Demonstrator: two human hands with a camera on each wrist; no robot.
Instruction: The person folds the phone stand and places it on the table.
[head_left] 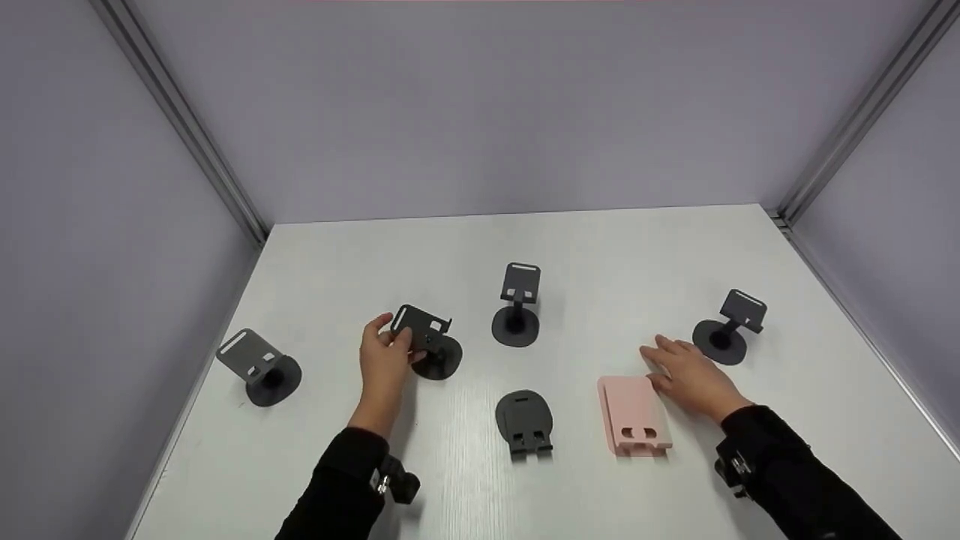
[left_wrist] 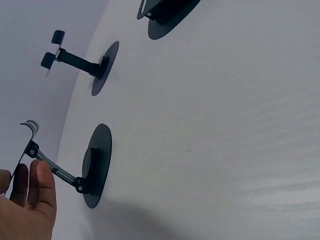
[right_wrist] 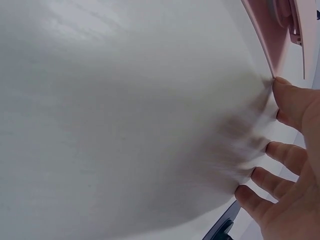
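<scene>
Left hand (head_left: 384, 360) pinching the tilted plate of a dark phone stand (head_left: 429, 341) left of the pink stand (head_left: 632, 414), right hand (head_left: 691, 376) spread flat on the white table (head_left: 600, 255), thumb touching the pink stand's right edge

Six phone stands sit on the worktop (head_left: 600, 255): five dark grey and one pink (head_left: 634, 415). Of the grey ones, four stand unfolded (head_left: 259, 366) (head_left: 430, 339) (head_left: 517, 305) (head_left: 730, 325) (plates raised on their round bases) and one lies folded flat (head_left: 524, 421), as does the pink one.
</scene>
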